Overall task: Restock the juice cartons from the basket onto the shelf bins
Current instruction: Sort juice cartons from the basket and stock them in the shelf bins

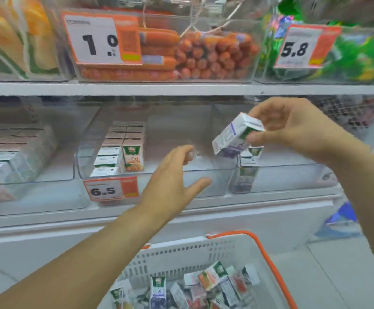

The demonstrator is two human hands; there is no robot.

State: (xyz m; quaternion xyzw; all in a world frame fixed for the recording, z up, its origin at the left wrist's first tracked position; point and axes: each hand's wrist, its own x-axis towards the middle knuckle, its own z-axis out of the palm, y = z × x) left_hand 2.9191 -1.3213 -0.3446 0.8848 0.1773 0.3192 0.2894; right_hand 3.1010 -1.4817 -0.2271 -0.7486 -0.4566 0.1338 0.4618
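Above the basket (203,248), right hand (292,126) fingers pinch a carton (232,132); left hand (170,181) fingers spread wide.

left hand (172,179) spread, right hand (292,126) pinching

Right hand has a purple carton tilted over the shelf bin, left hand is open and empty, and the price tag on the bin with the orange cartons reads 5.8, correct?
Not quite. The head view shows the price tag on the bin with the orange cartons reading 6.5; the 5.8 tag is on the shelf above. The rest holds: right hand grips a tilted purple carton, left hand open, empty.
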